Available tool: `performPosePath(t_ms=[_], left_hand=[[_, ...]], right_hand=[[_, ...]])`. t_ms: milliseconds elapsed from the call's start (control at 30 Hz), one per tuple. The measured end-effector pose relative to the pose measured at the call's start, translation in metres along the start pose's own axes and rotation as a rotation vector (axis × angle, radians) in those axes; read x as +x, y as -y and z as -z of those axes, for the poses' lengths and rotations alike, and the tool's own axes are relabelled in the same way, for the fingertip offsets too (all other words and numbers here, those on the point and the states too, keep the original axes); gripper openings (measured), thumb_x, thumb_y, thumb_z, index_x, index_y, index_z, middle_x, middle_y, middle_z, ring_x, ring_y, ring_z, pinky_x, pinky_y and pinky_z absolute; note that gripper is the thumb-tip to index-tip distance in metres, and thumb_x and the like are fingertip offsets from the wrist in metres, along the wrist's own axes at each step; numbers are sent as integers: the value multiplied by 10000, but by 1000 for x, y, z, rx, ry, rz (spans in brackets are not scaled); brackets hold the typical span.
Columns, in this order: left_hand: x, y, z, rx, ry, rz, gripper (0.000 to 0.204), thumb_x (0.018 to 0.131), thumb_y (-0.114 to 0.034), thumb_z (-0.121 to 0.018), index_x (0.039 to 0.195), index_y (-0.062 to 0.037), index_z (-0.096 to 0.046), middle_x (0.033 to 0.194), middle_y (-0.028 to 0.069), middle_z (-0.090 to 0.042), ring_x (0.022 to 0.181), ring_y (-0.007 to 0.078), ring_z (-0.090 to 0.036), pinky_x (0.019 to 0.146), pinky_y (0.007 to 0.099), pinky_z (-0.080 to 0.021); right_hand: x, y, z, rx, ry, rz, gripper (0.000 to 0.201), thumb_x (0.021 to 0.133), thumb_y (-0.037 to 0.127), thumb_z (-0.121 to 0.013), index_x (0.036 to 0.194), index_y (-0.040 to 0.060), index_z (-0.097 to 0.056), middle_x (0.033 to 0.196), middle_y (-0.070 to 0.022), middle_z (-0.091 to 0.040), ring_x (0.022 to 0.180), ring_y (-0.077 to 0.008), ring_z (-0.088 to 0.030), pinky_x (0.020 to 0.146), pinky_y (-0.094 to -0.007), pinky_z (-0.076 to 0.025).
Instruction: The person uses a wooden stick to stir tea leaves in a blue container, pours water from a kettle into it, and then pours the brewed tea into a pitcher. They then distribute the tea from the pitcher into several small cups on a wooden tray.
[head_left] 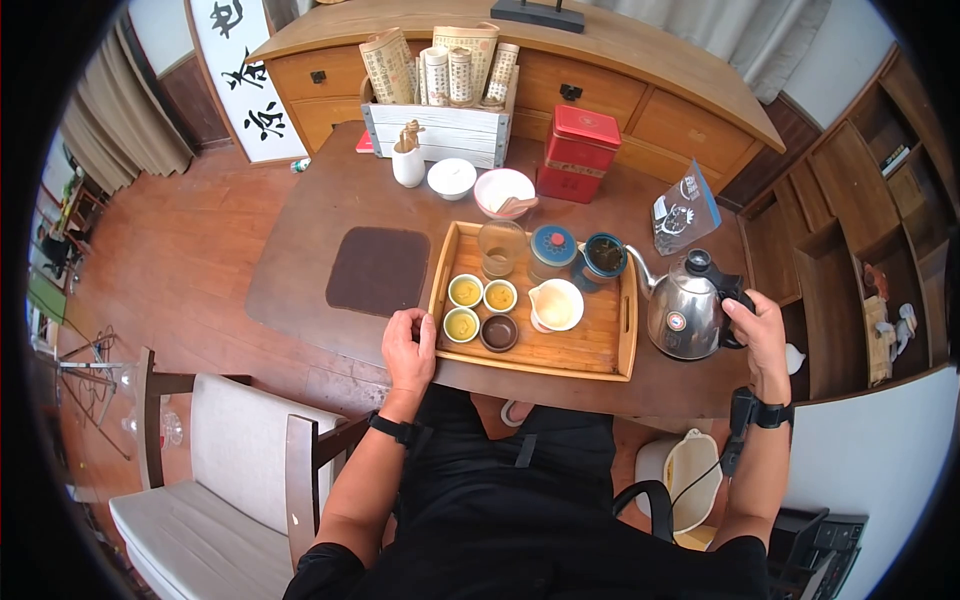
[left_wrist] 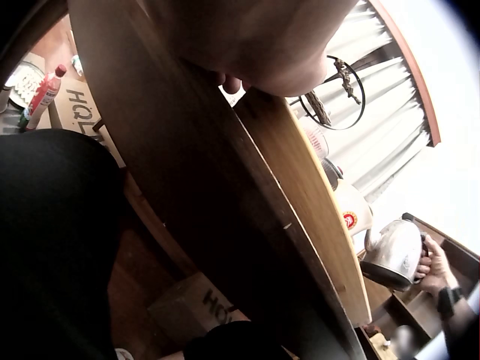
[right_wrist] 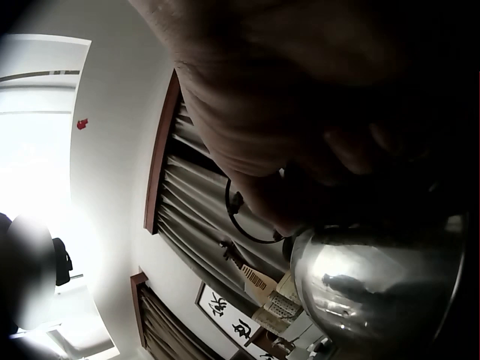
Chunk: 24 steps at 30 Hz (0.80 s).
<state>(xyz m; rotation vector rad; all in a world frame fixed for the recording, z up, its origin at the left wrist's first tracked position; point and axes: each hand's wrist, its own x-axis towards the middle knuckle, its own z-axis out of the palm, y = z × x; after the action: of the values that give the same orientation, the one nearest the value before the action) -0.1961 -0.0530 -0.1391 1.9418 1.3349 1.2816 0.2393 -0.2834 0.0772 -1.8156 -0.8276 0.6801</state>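
Note:
My right hand (head_left: 760, 327) grips the black handle of a shiny steel gooseneck kettle (head_left: 680, 322), just right of the tray. The spout points toward a dark glass pot (head_left: 604, 256) at the back right of the wooden tray (head_left: 590, 358). In the right wrist view the fingers are in deep shadow above the kettle's steel body (right_wrist: 375, 285). Beside the tray's front left corner, my left hand (head_left: 408, 350) rests at the table edge, fingers bent. A white pitcher (head_left: 556, 304) with pale liquid sits on the tray. Several small cups (head_left: 466, 291) stand left of it, some with yellow tea.
Also on the tray are a clear glass cup (head_left: 502, 248) and a blue-lidded jar (head_left: 553, 250). Behind it stand white bowls (head_left: 452, 178), a red tin (head_left: 578, 153) and a clear bag (head_left: 686, 210). A dark mat (head_left: 378, 270) lies left; a chair (head_left: 250, 430) is nearby.

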Motion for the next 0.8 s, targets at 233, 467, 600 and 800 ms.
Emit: performPosePath(t_ms=[233,467,600,800], left_hand=[[-1,1,-2,7,-2,-8,170,1016,-185,-676,965,-22,-679,870,119,-644,796,307,-642,758,430,-518],[-2,2,1,22,48,35,199,1046,-198,-659,1016,-4,-690,937,141,-678,871,314,-668,801,410,-534],[-1,3,1,51,53,24,205,1049,-201,-659,1015,-1,-687,937,144,-677,868,312,-664,807,412,-532],[-2,1,-1,18,49,41,206,1055,-200,-653,1025,1,-686,940,146,-677,877,301,-658,824,405,-530]], right_hand=[[5,-85,-4,495,-309,1,579,1110,538,-575,759,78,-574,588,49,-486,437,-42,-331,429,-239,-212],[37,-162,-18,465,-582,-37,523,1124,423,-585,717,94,-583,599,31,-503,443,-54,-366,423,-242,-225],[44,-180,-25,540,-601,-25,501,1126,397,-577,723,101,-577,590,29,-496,440,-61,-372,423,-249,-235],[56,-195,-27,577,-561,23,519,1140,382,-528,712,89,-554,574,22,-480,445,-82,-394,429,-266,-269]])
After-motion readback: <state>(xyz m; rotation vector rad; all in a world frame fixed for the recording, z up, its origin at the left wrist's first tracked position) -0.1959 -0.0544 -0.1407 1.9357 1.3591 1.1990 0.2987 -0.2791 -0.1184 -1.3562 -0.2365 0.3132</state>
